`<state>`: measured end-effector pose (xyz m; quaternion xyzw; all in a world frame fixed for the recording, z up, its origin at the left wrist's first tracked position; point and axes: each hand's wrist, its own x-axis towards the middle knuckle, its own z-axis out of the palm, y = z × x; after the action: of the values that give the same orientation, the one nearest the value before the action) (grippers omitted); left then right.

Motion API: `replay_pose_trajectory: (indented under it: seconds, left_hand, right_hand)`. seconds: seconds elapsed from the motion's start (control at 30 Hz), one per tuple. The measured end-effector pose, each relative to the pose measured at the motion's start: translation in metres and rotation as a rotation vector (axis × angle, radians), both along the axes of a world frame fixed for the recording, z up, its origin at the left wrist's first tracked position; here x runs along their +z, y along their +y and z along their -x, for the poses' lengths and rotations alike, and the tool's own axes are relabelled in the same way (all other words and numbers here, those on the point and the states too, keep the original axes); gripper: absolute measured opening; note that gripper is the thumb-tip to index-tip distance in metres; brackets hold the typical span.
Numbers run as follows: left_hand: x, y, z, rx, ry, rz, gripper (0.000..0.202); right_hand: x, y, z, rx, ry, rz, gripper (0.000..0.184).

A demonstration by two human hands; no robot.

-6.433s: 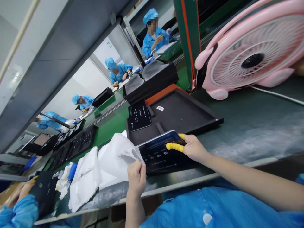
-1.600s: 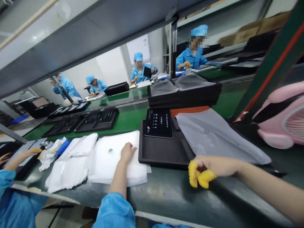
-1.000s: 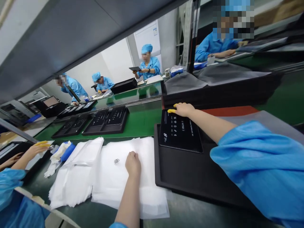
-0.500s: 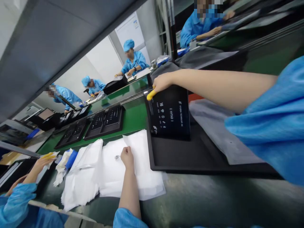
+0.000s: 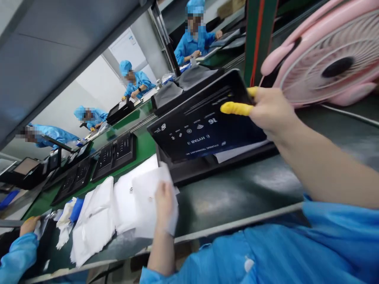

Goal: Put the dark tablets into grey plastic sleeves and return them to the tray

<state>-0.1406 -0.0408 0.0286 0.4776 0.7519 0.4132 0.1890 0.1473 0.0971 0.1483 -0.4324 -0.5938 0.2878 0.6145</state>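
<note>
My right hand [image 5: 268, 110], with yellow finger cots on two fingers, grips a black tablet [image 5: 204, 122] by its right edge and holds it tilted in the air above a black foam tray [image 5: 204, 167]. White print shows on the tablet's dark back. My left hand [image 5: 164, 205] is closed on a white foam bag [image 5: 148, 197] lifted off a pile of white bags [image 5: 94, 221] on the bench. The motion blurs the bag and the fingers.
A pink desk fan [image 5: 322, 59] stands at the right behind a green post [image 5: 256, 39]. Black trays of tablets [image 5: 112, 152] lie on the green conveyor. A co-worker's sleeve [image 5: 17, 256] is at the lower left. Several people in blue work at the far side.
My right hand has lifted the tablet off the tray and swung it toward me and to the right. My left hand has closed on a white bag and raised it from the pile.
</note>
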Motion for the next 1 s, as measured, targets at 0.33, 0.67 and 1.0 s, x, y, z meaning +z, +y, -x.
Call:
replay_pose_trajectory:
  seconds: [0.33, 0.67, 1.0]
  left_hand:
    - [-0.037, -0.004, -0.101, -0.292, 0.379, 0.247, 0.015]
    - [-0.041, 0.009, -0.088, -0.119, 0.461, 0.188, 0.02]
    - [-0.021, -0.008, -0.05, 0.05, -0.405, -0.076, 0.035]
  right_hand:
    - [-0.04, -0.059, -0.033, 0.053, 0.41, 0.175, 0.044]
    - [-0.054, -0.087, -0.054, 0.001, 0.388, 0.207, 0.041]
    - [-0.073, -0.111, -0.039, 0.149, 0.148, 0.072, 0.03]
